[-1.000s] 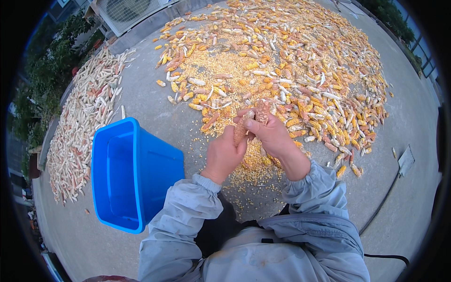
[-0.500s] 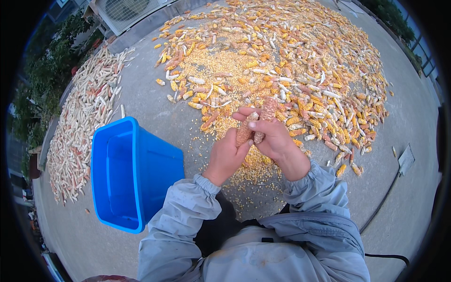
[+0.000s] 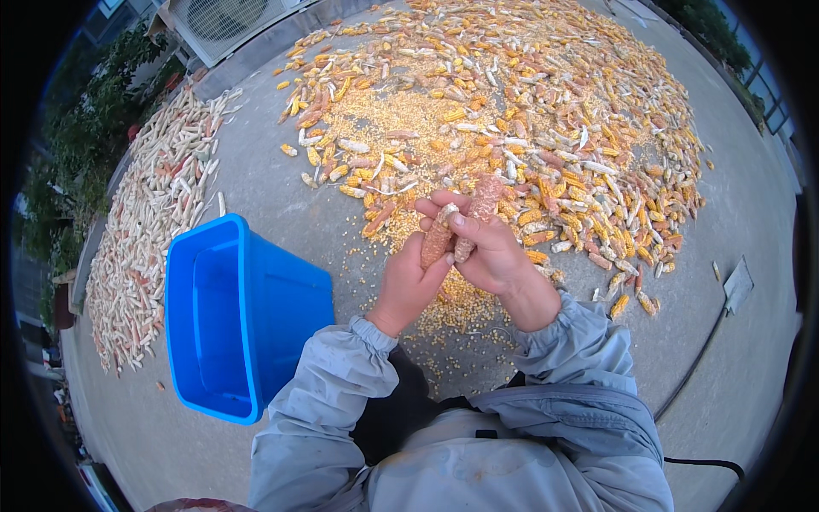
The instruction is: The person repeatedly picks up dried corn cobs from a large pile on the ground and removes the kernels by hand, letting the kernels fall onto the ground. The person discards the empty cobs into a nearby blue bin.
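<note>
In front of me my left hand (image 3: 404,286) grips a reddish, mostly stripped corn cob (image 3: 436,241) with a pale tip. My right hand (image 3: 496,260) is closed on a second pinkish cob (image 3: 486,198), which slants up and away between thumb and fingers. The two cobs lie side by side, close together, their lower ends near each other. Whether they touch is partly hidden by my fingers. Below and beyond my hands are loose yellow kernels (image 3: 456,309) and the edge of a wide spread of corn cobs (image 3: 580,183), some yellow, some stripped.
A blue plastic tub (image 3: 294,299) lies tipped on its side at my left. Beyond it is a long heap of pale stripped cobs (image 3: 162,188). A long-handled shovel (image 3: 738,286) lies on the concrete at right. An outdoor fan unit (image 3: 226,21) stands at far left.
Both hands have shifted slightly left. The cob in my left hand has moved a little away from the other at the top, so the gap between them looks wider.
</note>
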`<state>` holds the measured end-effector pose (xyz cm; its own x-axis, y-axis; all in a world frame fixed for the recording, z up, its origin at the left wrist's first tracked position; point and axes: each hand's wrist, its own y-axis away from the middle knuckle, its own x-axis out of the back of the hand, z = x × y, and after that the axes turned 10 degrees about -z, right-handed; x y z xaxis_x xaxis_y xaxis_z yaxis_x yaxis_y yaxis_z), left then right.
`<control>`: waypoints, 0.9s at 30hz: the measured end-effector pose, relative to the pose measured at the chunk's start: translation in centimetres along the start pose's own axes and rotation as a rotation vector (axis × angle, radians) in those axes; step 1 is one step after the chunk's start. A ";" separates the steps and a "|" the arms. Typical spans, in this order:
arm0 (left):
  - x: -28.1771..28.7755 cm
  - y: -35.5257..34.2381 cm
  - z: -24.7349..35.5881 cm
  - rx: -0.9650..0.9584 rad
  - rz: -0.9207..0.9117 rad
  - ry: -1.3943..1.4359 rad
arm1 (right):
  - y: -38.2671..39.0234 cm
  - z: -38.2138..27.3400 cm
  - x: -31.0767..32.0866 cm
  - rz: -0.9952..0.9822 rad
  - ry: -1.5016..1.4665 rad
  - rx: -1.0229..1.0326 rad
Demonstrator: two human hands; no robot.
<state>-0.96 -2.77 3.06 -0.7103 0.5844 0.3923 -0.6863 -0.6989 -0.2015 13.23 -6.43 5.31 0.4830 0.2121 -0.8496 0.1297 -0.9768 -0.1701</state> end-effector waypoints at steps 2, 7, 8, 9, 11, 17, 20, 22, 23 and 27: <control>0.1 0.2 -0.4 0.033 -0.018 -0.023 | 0.0 0.1 0.0 -0.011 0.055 0.007; 0.0 0.3 0.1 0.021 0.016 -0.046 | 0.0 0.1 -0.4 -0.034 0.151 0.000; 0.0 0.3 0.2 0.022 0.022 -0.041 | 0.0 0.3 -0.4 -0.014 0.152 0.003; 0.1 0.4 0.0 0.028 0.018 -0.071 | 0.0 0.5 -0.4 0.006 0.154 0.005; 0.1 0.4 -0.3 0.039 0.009 -0.130 | -0.1 0.7 -0.3 0.045 0.163 0.008; 1.2 0.0 0.6 0.207 -0.178 0.364 | -0.3 0.6 -0.4 0.001 0.228 0.031; 2.2 0.2 0.4 0.281 -0.317 0.647 | -0.2 0.4 -1.0 0.029 0.140 0.021; 1.9 0.2 1.1 0.275 -0.294 0.666 | -0.1 0.3 -0.9 0.051 0.158 0.015; 1.7 0.2 1.4 0.271 -0.283 0.676 | 0.0 0.2 -0.6 0.031 0.168 0.014; 2.2 0.3 1.0 0.285 -0.353 0.856 | 0.1 0.0 -0.9 0.003 0.193 0.005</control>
<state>-2.53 -2.14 4.78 -0.4216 0.8035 -0.4204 -0.8982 -0.4337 0.0719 12.79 -6.76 6.01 0.6405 0.2100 -0.7387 0.1235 -0.9775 -0.1708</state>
